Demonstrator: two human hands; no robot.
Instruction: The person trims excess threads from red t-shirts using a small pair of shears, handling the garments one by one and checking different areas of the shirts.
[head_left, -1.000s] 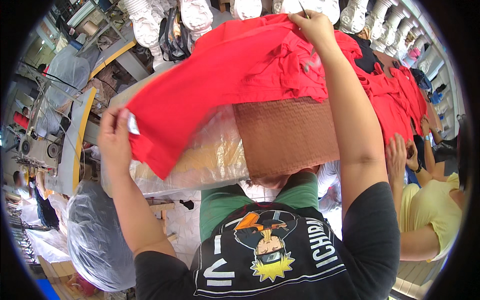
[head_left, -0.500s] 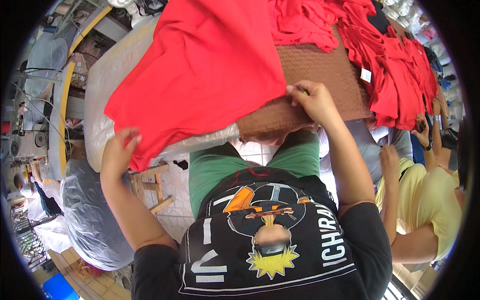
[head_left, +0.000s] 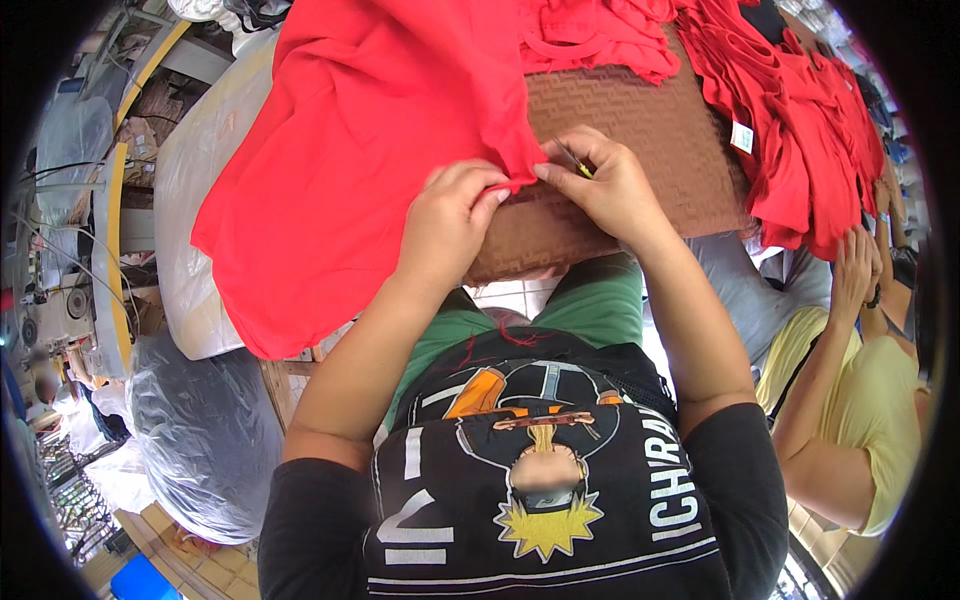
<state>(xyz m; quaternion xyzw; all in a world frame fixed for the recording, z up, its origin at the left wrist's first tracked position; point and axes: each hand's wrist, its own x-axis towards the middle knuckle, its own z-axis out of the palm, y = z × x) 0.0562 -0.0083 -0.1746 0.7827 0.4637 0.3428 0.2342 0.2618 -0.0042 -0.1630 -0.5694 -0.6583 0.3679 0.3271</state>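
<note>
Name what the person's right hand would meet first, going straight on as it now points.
Most likely the red cloth, whose edge lies just left of the right hand; exact depth is unclear.

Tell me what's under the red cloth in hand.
At its left edge, a plastic-wrapped surface runs under the red cloth; at its right, a brown textured cover does. What lies beneath its middle is hidden.
</note>
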